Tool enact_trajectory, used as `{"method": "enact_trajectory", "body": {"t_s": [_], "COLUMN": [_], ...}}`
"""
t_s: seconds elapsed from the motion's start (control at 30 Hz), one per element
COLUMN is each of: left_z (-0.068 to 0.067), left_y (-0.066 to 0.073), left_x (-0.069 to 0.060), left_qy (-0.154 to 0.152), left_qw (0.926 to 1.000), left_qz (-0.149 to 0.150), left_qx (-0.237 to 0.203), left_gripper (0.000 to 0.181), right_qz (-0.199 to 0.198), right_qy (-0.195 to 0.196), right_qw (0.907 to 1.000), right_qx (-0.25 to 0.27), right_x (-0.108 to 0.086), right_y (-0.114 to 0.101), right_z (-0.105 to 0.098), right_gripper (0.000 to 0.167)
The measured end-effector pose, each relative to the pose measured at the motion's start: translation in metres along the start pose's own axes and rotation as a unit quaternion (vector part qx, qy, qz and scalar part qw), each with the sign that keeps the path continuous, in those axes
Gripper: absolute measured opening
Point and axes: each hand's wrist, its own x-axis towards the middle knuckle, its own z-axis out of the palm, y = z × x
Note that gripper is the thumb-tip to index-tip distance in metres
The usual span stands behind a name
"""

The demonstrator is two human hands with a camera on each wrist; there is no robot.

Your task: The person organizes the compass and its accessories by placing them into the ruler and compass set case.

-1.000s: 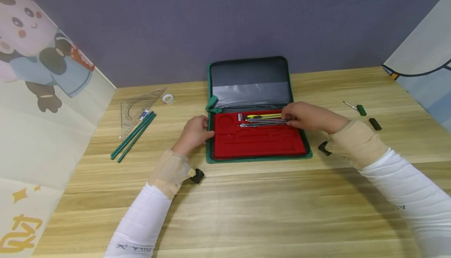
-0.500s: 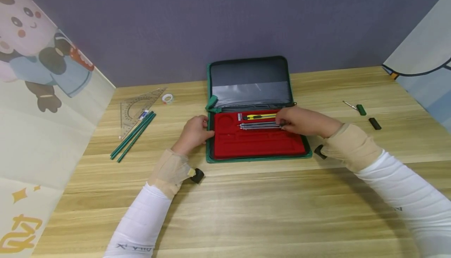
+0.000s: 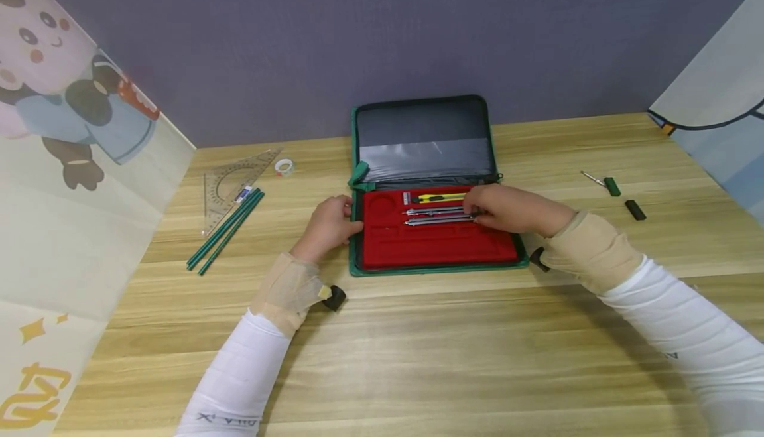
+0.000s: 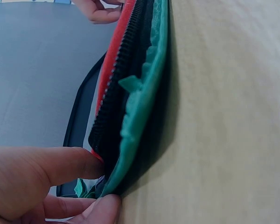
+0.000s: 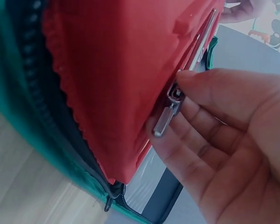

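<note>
A green zip case (image 3: 438,272) lies unfolded on the table, its red moulded tray (image 3: 438,248) facing up. My left hand (image 3: 327,225) holds the case's left edge; in the left wrist view thumb and fingers pinch the green border (image 4: 135,112). Over the tray's right half, my right hand (image 3: 504,208) pinches the head of a silver drawing compass (image 5: 164,122), whose legs (image 3: 436,221) point left across the tray. Just behind it lies another slim silver tool (image 3: 432,211). A yellow utility knife (image 3: 440,197) and a small light-coloured piece (image 3: 406,198) sit in the back row.
Left of the case are a clear set square (image 3: 217,185), several green pencils (image 3: 223,231), an eraser (image 3: 243,194) and a tape roll (image 3: 284,167). At right lie a small metal-tipped tool (image 3: 592,178), a green block (image 3: 611,186) and a black block (image 3: 635,209). A wall (image 3: 268,59) rises behind.
My right hand has shifted left and slightly nearer with the compass. The silver tools, bunched beside the knife before, now lie apart in two rows. My left hand has stayed put.
</note>
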Motion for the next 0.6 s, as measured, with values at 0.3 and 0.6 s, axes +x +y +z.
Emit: {"method": "enact_trajectory", "body": {"t_s": [0.3,0.6], "left_z": [0.0002,0.0006], "left_y": [-0.0013,-0.0008], "left_x": [0.0003,0.0002], "left_qy": [0.004,0.001], "left_qw": [1.0000,1.0000], "left_qz": [0.008,0.001], "left_qx": [0.002,-0.001], "left_gripper": [0.051,0.051], "right_qz": [-0.006,0.002], "right_qy": [0.005,0.013], "right_qw": [0.9999,0.9999], "right_qx": [-0.008,-0.009], "right_x": [0.0009,-0.0002], "right_y": [-0.0017,-0.0030], "right_z": [0.0015,0.0018], "right_gripper": [0.015,0.014]}}
